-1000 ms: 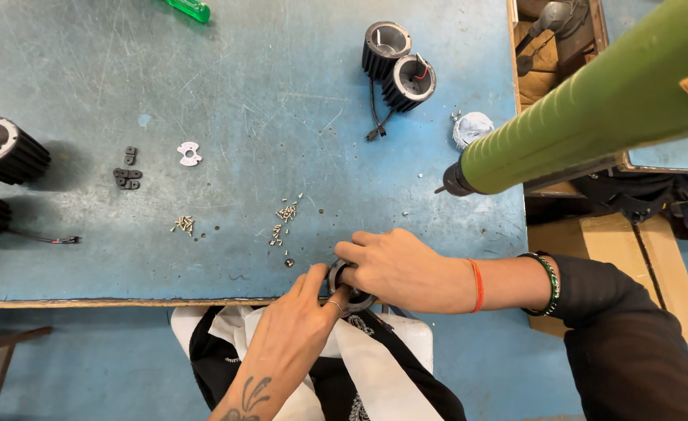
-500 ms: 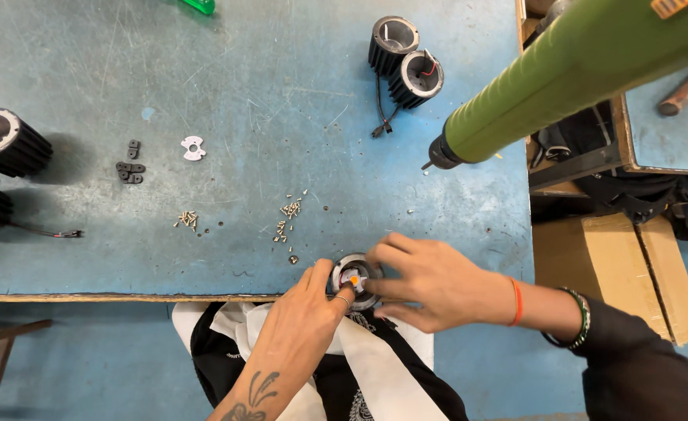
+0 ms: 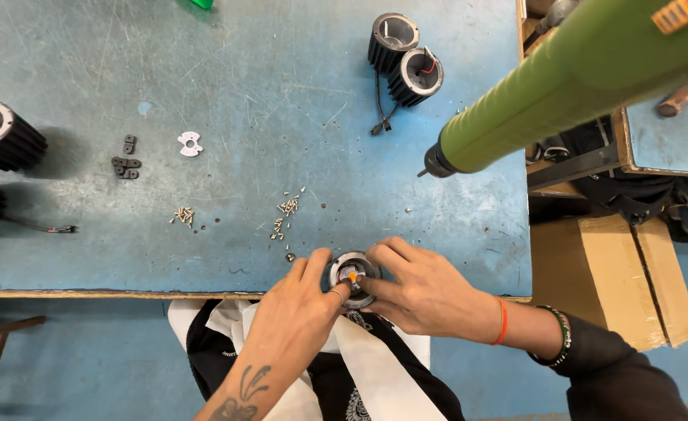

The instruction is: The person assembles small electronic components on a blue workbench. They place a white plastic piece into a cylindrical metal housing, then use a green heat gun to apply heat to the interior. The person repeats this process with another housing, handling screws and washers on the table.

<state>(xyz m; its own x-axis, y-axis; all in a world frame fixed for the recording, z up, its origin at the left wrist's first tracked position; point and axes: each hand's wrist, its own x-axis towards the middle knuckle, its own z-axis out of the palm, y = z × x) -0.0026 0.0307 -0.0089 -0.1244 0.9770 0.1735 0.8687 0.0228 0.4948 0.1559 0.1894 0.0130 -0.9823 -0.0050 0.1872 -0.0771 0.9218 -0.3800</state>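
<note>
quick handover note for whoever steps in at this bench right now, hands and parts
Left hand: fingertips on the round finned part at the table's near edge.
Right hand: grip on the same part from the other side; a small orange piece sits at its centre.
Loose screws lie just beyond; a green power screwdriver hangs above right.
Two similar finned parts stand at the far edge; nothing yet shows as fastened.
</note>
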